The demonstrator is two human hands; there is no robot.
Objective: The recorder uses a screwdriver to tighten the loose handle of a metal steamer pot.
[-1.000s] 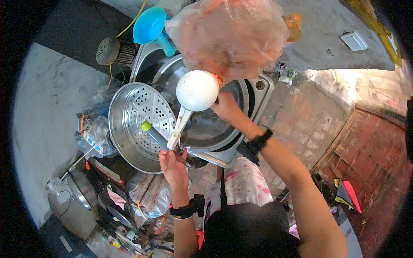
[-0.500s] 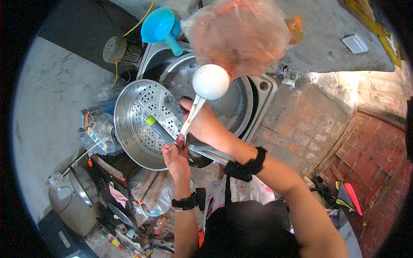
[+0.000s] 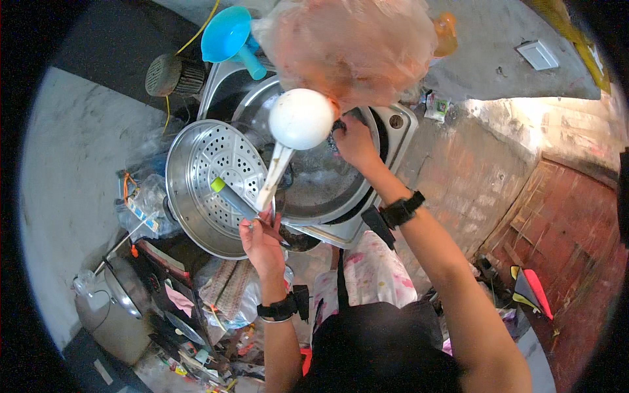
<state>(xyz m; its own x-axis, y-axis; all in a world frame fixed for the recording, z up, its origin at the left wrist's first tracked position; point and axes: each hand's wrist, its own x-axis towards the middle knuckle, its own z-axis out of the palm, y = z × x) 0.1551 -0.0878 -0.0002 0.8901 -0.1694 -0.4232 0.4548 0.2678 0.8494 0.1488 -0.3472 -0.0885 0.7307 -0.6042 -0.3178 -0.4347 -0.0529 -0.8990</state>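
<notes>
My left hand (image 3: 261,249) is closed around the lower ends of a white ladle (image 3: 303,119) and a grey-handled utensil (image 3: 237,200) with a green tip. The ladle's round bowl is raised over the sink, its underside facing up. To the left sits a metal steamer pot (image 3: 180,209) with a perforated bottom, beneath the grey handle. My right hand (image 3: 356,143) reaches into a wide metal basin (image 3: 372,180) with water in it. A dark, mesh-like scrubber (image 3: 335,136) shows at its curled fingers, partly hidden by the hand.
A metal sink (image 3: 407,141) surrounds the basin. Behind it are a large reddish plastic bag (image 3: 347,49), a blue dipper (image 3: 226,36) and an orange bottle (image 3: 445,36). A motor (image 3: 173,75) stands at the far left, and a pan lid (image 3: 123,288) lies lower left.
My right hand has moved away from the ladle's handle, rightward and farther into the basin, with the scrubber. The ladle and my left hand have shifted slightly left.
</notes>
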